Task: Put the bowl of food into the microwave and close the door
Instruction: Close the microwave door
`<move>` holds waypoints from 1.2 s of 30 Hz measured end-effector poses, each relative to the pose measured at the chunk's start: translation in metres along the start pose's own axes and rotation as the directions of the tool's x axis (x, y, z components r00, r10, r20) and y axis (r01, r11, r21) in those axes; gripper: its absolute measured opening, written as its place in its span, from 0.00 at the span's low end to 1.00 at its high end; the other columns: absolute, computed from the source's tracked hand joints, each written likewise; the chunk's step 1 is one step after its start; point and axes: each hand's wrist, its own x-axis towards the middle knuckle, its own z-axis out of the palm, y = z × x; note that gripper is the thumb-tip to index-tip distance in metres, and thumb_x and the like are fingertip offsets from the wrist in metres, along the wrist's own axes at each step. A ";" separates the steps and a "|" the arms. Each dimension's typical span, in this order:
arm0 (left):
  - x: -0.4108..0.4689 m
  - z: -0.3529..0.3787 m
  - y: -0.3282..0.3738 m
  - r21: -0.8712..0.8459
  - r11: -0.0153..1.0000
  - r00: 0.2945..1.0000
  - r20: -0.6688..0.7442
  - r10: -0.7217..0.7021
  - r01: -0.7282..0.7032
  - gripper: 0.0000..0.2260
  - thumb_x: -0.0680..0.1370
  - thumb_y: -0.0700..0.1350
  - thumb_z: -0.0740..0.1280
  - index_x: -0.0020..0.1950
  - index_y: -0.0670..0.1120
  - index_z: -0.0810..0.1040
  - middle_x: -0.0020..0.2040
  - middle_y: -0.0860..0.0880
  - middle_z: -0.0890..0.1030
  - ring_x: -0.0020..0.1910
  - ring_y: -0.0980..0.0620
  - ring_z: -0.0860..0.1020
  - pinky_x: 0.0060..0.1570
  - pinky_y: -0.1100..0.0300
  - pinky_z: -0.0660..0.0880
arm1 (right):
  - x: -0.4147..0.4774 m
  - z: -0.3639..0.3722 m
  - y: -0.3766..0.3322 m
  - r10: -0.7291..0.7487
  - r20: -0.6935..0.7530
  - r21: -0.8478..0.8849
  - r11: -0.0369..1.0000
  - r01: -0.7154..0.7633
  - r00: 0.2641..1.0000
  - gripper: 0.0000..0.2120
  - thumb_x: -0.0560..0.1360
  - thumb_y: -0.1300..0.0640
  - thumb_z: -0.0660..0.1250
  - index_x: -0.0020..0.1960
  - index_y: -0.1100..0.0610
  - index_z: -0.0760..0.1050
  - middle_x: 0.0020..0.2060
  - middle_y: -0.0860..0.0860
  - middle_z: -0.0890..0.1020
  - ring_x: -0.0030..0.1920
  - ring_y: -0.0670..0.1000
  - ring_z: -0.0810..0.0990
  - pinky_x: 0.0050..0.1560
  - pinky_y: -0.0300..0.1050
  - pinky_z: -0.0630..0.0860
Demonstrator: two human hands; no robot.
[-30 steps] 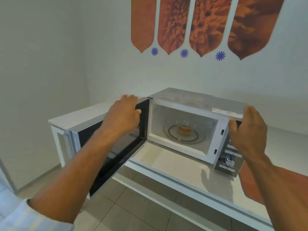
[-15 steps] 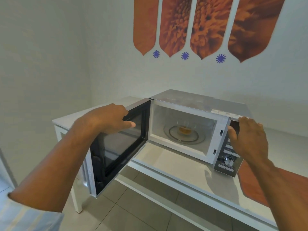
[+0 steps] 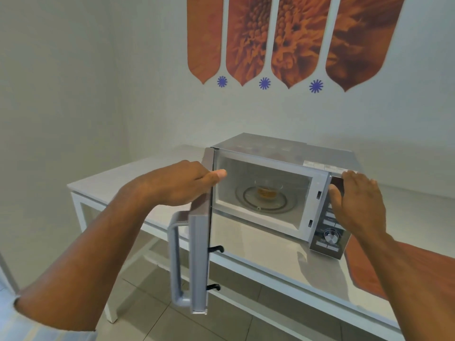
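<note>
A silver microwave [image 3: 283,146] stands on a white table [image 3: 270,252]. Inside it, a clear glass bowl of orange-brown food [image 3: 267,190] sits on the turntable. The microwave door [image 3: 199,254] is hinged at the left and stands about half open, edge-on to me, its handle toward the left. My left hand [image 3: 182,185] lies over the door's top edge, fingers curled on it. My right hand [image 3: 357,205] rests flat against the top right corner and control panel of the microwave, fingers apart.
A control panel with a dial [image 3: 331,236] is at the microwave's right front. An orange-brown mat [image 3: 369,269] lies on the table at the right. Walls stand close at the left and behind. Tiled floor [image 3: 172,316] shows below the table.
The door has swung from wide open at the left toward the microwave, with my left hand on its top edge. My right hand has settled lower on the microwave's right corner.
</note>
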 end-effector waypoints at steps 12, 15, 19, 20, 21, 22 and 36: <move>0.062 0.086 0.044 -0.003 0.968 0.968 0.005 0.250 -0.250 0.31 0.87 0.63 0.45 0.88 0.51 0.52 0.89 0.50 0.51 0.83 0.61 0.45 0.75 0.60 0.38 | -0.004 -0.013 0.005 -0.074 0.018 0.087 0.994 0.072 0.997 0.30 0.83 0.35 0.43 0.65 0.56 0.71 0.62 0.57 0.79 0.61 0.58 0.77 0.68 0.60 0.73; 0.084 0.104 0.059 0.057 0.958 0.957 -0.059 0.283 -0.280 0.31 0.87 0.62 0.46 0.88 0.49 0.52 0.90 0.47 0.51 0.88 0.50 0.47 0.77 0.58 0.37 | -0.004 -0.017 0.008 -0.100 0.047 0.102 0.990 0.094 0.994 0.36 0.82 0.33 0.39 0.69 0.57 0.70 0.66 0.57 0.78 0.66 0.59 0.76 0.70 0.62 0.71; 0.111 0.118 0.076 0.129 0.942 0.945 -0.068 0.320 -0.310 0.35 0.85 0.61 0.47 0.88 0.46 0.49 0.89 0.44 0.51 0.88 0.46 0.47 0.81 0.53 0.36 | -0.004 -0.019 0.013 -0.096 0.065 0.124 0.988 0.087 0.993 0.40 0.81 0.31 0.38 0.73 0.58 0.70 0.69 0.57 0.78 0.69 0.58 0.75 0.73 0.61 0.69; 0.116 0.120 0.079 0.142 0.940 0.945 -0.063 0.321 -0.310 0.35 0.84 0.61 0.47 0.88 0.45 0.49 0.89 0.43 0.51 0.88 0.45 0.47 0.82 0.52 0.37 | -0.004 -0.018 0.014 -0.093 0.061 0.127 0.988 0.085 0.994 0.40 0.81 0.31 0.39 0.73 0.58 0.71 0.69 0.57 0.78 0.69 0.58 0.75 0.73 0.61 0.69; 0.123 0.122 0.083 0.154 0.938 0.944 -0.058 0.324 -0.312 0.36 0.84 0.61 0.48 0.88 0.44 0.49 0.89 0.42 0.51 0.88 0.44 0.47 0.83 0.50 0.38 | -0.003 -0.017 0.016 -0.088 0.056 0.118 0.990 0.081 0.995 0.40 0.81 0.30 0.40 0.73 0.57 0.71 0.68 0.56 0.78 0.68 0.58 0.76 0.72 0.60 0.70; 0.129 0.123 0.085 0.164 0.935 0.944 -0.052 0.326 -0.314 0.36 0.84 0.60 0.49 0.88 0.44 0.48 0.89 0.41 0.50 0.88 0.43 0.46 0.84 0.49 0.38 | -0.002 -0.016 0.016 -0.089 0.051 0.102 0.991 0.083 0.995 0.39 0.81 0.30 0.42 0.71 0.57 0.72 0.66 0.55 0.79 0.66 0.57 0.77 0.70 0.60 0.71; 0.172 0.137 0.092 0.224 0.924 0.945 -0.032 0.325 -0.310 0.41 0.80 0.64 0.46 0.88 0.45 0.44 0.90 0.42 0.45 0.88 0.42 0.43 0.81 0.50 0.35 | 0.015 -0.001 0.009 0.041 0.005 0.008 0.999 -0.041 0.999 0.31 0.82 0.33 0.52 0.67 0.54 0.77 0.64 0.52 0.82 0.65 0.55 0.79 0.69 0.56 0.74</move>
